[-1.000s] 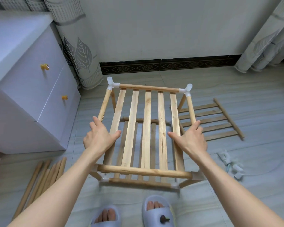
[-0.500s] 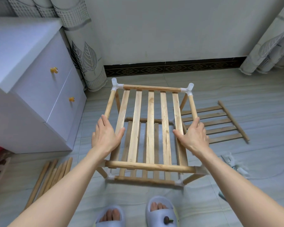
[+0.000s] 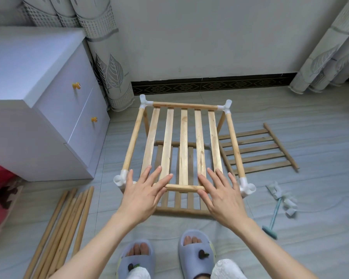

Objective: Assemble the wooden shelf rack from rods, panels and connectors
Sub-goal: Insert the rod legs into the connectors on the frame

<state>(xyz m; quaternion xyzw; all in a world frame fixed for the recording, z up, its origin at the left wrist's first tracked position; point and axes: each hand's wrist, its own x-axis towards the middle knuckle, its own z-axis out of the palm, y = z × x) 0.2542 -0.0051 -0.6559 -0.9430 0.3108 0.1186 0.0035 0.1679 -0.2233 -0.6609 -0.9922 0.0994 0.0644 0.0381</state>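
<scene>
No real grip: left hand (image 3: 144, 195) and right hand (image 3: 220, 195) both lie flat, fingers spread and straight, palms down on the near end of the top slatted panel (image 3: 182, 146), over its front rod (image 3: 182, 187). Probably pressing that rod and panel down so the ends seat in the white corner connectors (image 3: 122, 178) on either side. The rack frame (image 3: 233, 141) stands on the floor just past the person's slippers, a lower shelf visible under the panel. Spare panel (image 3: 258, 150) lies flat right of the rack, loose rods (image 3: 69, 222) on the floor to its left, spare connectors (image 3: 288, 204) near its right corner. Upper tiers not yet built.
</scene>
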